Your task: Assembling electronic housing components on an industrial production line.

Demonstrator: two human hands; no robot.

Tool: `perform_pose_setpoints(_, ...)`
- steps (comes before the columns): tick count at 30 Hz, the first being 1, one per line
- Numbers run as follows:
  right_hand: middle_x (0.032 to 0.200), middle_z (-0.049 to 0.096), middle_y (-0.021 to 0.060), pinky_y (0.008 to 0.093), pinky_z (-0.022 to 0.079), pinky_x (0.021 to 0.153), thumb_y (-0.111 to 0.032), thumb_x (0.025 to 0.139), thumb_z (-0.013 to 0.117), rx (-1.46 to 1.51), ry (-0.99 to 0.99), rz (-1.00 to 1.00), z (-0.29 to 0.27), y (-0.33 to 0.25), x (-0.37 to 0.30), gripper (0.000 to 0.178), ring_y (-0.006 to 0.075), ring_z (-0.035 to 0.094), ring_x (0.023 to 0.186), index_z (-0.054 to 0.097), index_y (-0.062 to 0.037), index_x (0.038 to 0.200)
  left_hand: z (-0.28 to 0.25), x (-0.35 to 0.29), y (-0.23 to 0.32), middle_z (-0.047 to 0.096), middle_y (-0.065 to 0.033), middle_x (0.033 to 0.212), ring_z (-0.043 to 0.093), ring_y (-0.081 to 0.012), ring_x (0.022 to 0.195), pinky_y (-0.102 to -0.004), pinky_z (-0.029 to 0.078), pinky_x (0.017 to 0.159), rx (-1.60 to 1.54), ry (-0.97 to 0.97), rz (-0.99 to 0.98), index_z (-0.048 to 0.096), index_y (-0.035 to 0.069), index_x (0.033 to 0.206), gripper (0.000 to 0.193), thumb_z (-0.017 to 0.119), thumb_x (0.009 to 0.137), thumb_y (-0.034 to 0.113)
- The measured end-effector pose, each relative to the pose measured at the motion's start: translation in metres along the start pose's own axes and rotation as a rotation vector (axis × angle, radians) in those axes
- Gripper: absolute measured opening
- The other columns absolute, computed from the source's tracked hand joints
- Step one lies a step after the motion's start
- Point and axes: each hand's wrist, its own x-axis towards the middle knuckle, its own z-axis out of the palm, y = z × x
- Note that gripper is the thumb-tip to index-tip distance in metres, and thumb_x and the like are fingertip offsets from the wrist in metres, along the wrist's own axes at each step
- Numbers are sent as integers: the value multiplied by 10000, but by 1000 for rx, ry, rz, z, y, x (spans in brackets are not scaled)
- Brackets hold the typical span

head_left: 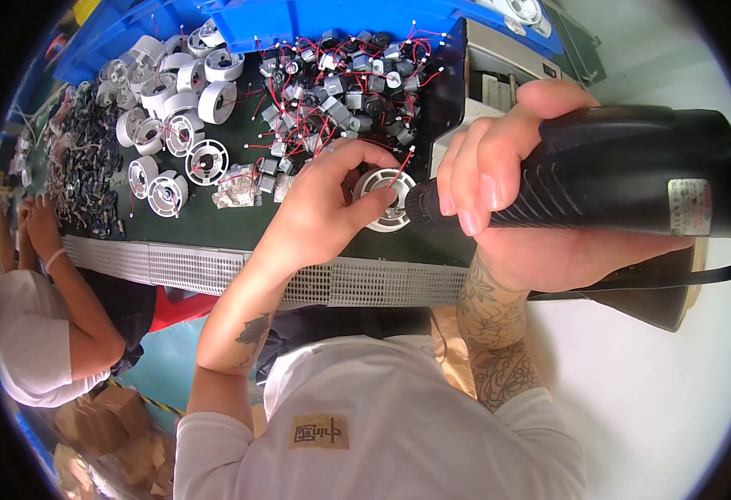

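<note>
Black ribbed tool (pixel 615 171); round white part (pixel 390 219)

Matt black plastic sheathes a power tool (pixel 632 167), its grip moulded in ribs and its silvery label (pixel 688 207) glossy. The ring-shaped piece (pixel 370 180) is smooth white plastic, as are the piled housings (pixel 159 92) — all with a soft sheen. Small grey units (pixel 332 108) wear dull casings; crinkled clear plastic wraps a packet (pixel 239 190) on the smooth, dark green worktop (pixel 190 229). Slick blue plastic forms the bins (pixel 265 23) — the grey edging strip (pixel 365 283) is perforated. Soft white cloth makes the shirt (pixel 382 417), its tan patch (pixel 319 432) coarse-looking.
</note>
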Motion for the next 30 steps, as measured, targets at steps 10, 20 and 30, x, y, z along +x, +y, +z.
perform_pose_setpoints(10, 794, 590, 121, 376, 434, 539, -955, 637, 374, 72, -98, 66, -1, 11, 3, 1179, 242, 526, 557, 466, 5, 1316, -1, 0, 6, 539, -48, 865, 489, -139, 650, -288, 419, 595, 21, -15, -21, 633, 39, 1023, 244, 709, 798, 90)
perform_pose_setpoints(20, 800, 594, 116, 370, 441, 555, -949, 654, 369, 158, -116, 56, -2, 10, 4, 1185, 235, 542, 571, 468, 28, 1317, 0, -3, 4, 538, -52, 888, 483, -138, 654, -291, 412, 595, -4, -1, 38, 621, 33, 1071, 278, 705, 812, 89)
perform_pose_setpoints(30, 721, 559, 58, 331, 422, 499, -845, 793, 361, 42, -252, -126, -36, -20, -11, 1012, 176, 505, 525, 462, 10, 1326, 0, -30, 30, 584, -129, 1199, 539, -339, 1105, -428, 444, 944, 584, 153, 408, 554, 49, 1246, 658, 823, 647, 92)
